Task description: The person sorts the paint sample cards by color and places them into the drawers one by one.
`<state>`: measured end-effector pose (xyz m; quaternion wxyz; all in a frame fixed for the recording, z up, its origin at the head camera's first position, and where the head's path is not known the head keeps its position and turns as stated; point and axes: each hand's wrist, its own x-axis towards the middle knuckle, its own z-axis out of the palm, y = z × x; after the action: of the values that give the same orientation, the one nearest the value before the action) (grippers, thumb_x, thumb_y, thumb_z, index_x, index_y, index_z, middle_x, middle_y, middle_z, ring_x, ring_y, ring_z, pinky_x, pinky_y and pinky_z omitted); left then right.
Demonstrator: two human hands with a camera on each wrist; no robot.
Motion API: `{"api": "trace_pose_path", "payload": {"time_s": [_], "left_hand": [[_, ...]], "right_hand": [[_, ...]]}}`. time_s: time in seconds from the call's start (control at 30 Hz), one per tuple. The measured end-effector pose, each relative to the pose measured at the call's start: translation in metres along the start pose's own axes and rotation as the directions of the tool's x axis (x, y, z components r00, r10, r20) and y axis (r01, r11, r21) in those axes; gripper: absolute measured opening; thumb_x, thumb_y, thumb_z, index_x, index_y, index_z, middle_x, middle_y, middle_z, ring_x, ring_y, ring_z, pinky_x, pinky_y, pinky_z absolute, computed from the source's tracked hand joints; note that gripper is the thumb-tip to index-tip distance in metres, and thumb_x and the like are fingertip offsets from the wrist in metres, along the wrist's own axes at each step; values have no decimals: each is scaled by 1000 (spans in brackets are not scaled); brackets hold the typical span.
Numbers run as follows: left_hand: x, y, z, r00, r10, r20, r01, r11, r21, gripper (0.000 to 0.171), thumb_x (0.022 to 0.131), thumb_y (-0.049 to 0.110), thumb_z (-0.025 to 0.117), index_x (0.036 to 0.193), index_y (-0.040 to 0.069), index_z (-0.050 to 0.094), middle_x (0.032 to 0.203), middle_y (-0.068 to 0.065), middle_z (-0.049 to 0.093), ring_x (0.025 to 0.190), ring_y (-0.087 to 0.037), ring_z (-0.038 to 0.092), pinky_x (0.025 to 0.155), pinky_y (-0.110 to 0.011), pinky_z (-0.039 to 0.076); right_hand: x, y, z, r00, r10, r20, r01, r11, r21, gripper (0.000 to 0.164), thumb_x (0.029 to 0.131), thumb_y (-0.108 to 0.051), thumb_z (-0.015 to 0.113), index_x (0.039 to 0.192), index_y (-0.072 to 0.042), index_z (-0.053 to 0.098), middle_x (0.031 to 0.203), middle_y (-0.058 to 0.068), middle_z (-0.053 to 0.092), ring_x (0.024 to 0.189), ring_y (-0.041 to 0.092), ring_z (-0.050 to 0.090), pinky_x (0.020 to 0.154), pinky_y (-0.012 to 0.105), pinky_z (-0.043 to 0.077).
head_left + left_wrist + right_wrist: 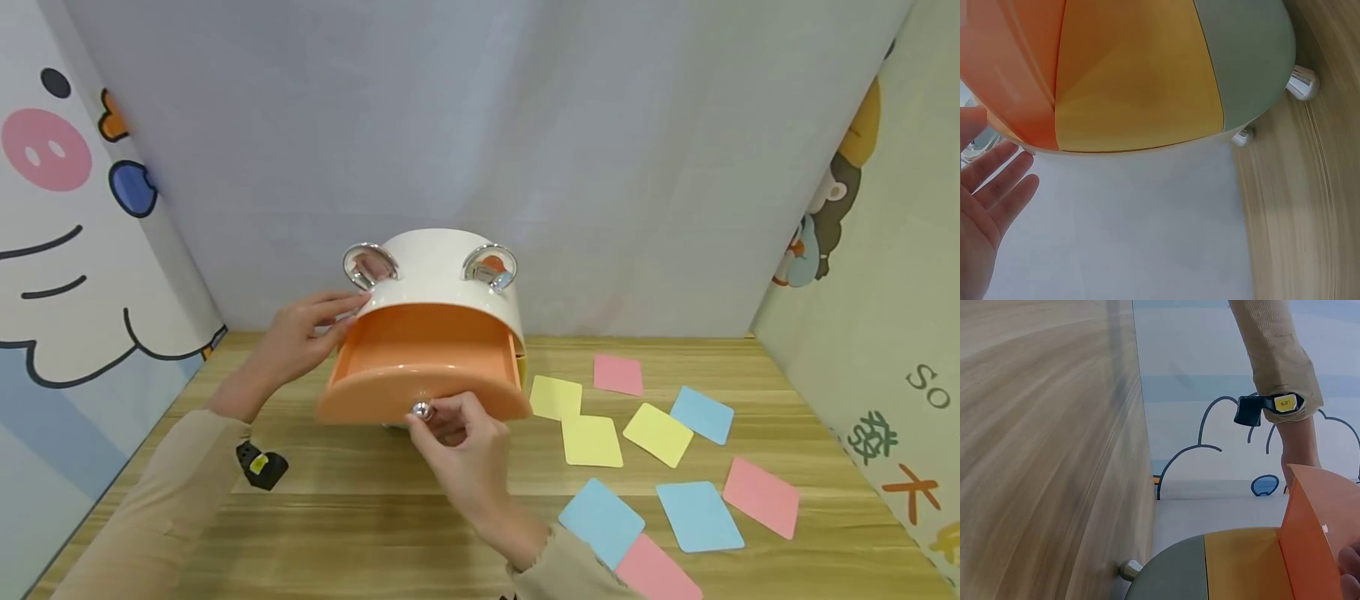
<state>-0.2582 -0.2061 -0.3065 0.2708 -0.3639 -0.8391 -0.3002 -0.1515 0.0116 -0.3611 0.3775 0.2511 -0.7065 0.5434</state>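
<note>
Left hand (pixel 300 333) at cabinet (pixel 435 262), right (pixel 474 462) pinching knob (pixel 422 410); wall (pixel 870 342): "SO".

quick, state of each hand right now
Left hand: open, resting against the cabinet.
Right hand: closed, pinching the silver knob of the orange drawer.

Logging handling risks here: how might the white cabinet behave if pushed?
The cabinet probably slides rather than rolls, standing on small feet. With its orange drawer pulled out, it may tip forward. The glossy shell could feel slippery.

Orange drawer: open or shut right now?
Open. The orange drawer juts out from the white cabinet, its inside visible in the head view; the right hand pinches its silver knob.
</note>
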Motion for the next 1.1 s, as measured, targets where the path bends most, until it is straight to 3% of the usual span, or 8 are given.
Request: {"api": "trace_pose_path", "payload": {"time_s": [0.47,0.77,0.93,1.1], "left_hand": [[0,2,-2,999,-21,24,21,1000,-6,32,82,-7,61,113,-1,63,106,-18,62,92,-33,62,70,-43,55],[0,2,-2,1000,-17,9,17,1000,-5,31,81,-9,61,112,-4,63,105,-19,63,93,-35,61,68,-43,55],[0,2,-2,1000,-19,12,19,1000,1,31,82,-8,61,112,-2,63,105,-18,63,93,-34,61,68,-43,55],[0,3,-2,1000,-23,17,23,1000,-2,32,82,-7,61,113,-1,63,106,-18,63,94,-33,61,68,-42,55]], "right_hand": [[0,7,3,997,-76,1,76,994,-81,18,76,-13,74,84,-6,59,69,2,67,57,6,61,47,14,50],[1,6,0,997,-74,11,75,994,-80,19,75,-13,75,85,-7,60,71,2,68,59,6,63,46,13,49],[4,0,-11,997,-72,32,73,996,-44,24,72,-11,76,88,-5,59,71,4,68,60,9,64,48,13,49],[12,-4,-36,990,-108,86,108,994,8,25,70,-8,76,89,-2,60,72,6,67,62,13,64,51,15,51]]}}
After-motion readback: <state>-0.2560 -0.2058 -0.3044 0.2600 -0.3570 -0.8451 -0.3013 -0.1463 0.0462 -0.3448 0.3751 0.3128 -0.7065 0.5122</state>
